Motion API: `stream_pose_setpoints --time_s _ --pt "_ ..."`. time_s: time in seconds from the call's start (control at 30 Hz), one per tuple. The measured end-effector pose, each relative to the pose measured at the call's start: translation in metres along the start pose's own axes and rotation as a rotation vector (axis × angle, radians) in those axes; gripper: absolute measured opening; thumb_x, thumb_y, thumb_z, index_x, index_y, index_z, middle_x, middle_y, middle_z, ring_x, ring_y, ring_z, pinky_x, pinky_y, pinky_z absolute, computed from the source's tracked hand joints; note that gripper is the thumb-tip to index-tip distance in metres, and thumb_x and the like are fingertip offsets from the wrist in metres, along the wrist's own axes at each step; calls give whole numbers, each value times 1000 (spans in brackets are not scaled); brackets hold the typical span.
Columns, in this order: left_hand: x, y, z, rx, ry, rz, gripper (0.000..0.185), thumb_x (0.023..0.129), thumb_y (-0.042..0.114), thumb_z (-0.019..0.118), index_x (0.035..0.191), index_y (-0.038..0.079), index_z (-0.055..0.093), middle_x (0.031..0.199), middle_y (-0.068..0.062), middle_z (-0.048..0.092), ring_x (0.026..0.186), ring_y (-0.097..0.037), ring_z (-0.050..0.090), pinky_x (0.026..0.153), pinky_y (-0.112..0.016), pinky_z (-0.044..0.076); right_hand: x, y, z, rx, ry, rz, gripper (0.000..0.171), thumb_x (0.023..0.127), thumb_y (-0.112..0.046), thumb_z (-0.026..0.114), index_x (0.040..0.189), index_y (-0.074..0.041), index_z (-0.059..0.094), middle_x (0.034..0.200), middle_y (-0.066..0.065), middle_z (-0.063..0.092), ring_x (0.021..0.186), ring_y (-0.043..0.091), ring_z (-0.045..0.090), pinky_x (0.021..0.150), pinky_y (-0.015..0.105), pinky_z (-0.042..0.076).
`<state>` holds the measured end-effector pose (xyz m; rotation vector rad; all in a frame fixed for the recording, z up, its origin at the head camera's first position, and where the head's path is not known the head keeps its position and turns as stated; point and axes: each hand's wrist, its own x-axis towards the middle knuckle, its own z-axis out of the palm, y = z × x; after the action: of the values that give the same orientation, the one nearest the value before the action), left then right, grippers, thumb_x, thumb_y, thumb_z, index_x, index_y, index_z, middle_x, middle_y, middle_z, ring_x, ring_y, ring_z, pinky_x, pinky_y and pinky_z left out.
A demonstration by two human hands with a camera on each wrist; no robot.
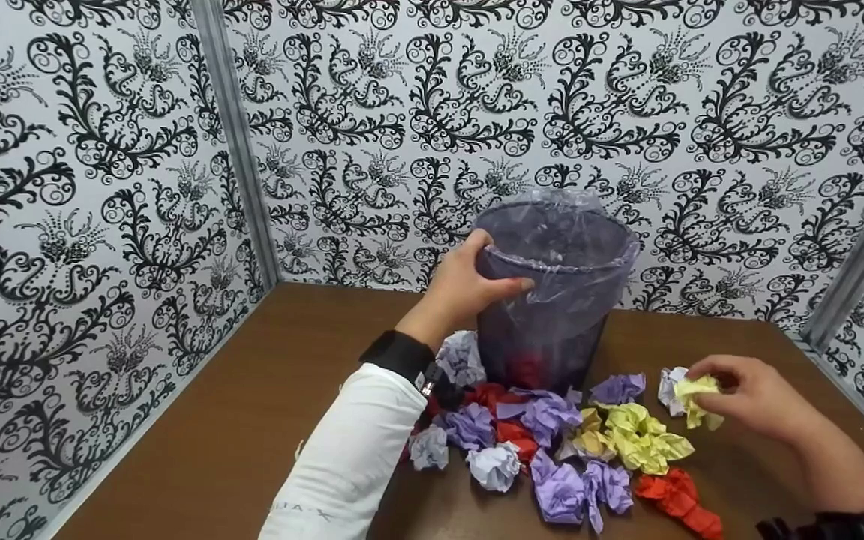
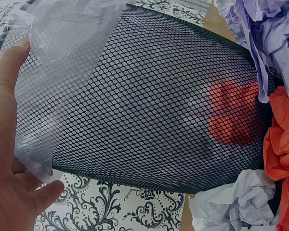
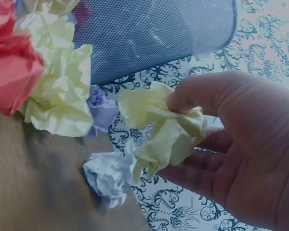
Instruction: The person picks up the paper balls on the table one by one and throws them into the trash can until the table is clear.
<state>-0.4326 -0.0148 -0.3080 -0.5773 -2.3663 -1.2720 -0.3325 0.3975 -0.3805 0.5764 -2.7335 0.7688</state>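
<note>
**Crumpled paper in hand beside a lined mesh bin**

The right hand (image 1: 758, 397) is pinching a yellow crumpled paper ball (image 3: 168, 132) between thumb and curled fingers, holding it just above the brown table (image 1: 252, 420), at the right edge of the paper pile and beside a white paper ball (image 3: 108, 175). The ball is looking light, soft and easily squashed, so a loose fingertip pinch anywhere on its folds is likely enough.

The left hand (image 1: 469, 285) is gripping the rim of the black mesh wastebasket (image 1: 552, 292), thumb across the front over the clear plastic liner (image 2: 48, 96). The liner is probably slippery; the stiff rim is the surer hold. Red paper (image 2: 233, 113) is showing through the mesh near the bottom.

Purple, yellow, red and white paper balls (image 1: 559, 442) are lying heaped against the basket's base, with patterned black-and-white walls (image 1: 87, 187) standing around the table.
</note>
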Motion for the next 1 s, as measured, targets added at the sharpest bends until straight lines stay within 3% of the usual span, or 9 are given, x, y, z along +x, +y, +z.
stream_pose_setpoints --time_s 0.4,0.57,0.77,1.0 --pt "-1 -1 -1 -52 -4 -1 72 51 70 81 102 29 51 92 8 64 80 -10 63 71 -28 53 -1 -17 -17 72 123 1 31 85 -20 76 112 -14 64 89 8 64 72 12 61 57 27 53" --pt "-2 -1 -4 -28 8 -1 73 51 73 79 102 30 50 91 6 63 80 -11 62 68 -28 53 1 -25 -24 114 146 30 31 87 -21 74 115 -13 63 89 10 63 70 16 61 54 30 53" --pt "0 -1 -5 -40 14 5 73 50 72 80 102 30 51 92 7 63 81 -11 62 68 -27 54 9 -36 -39 179 161 31 34 88 -19 72 118 -7 62 93 11 65 75 17 65 61 28 57" --pt "1 -1 1 -26 -2 0 75 50 74 79 103 30 50 93 8 63 81 -11 62 69 -27 53 21 -49 -65 122 217 27 30 87 -15 73 115 -7 63 87 9 64 68 18 60 54 25 53"
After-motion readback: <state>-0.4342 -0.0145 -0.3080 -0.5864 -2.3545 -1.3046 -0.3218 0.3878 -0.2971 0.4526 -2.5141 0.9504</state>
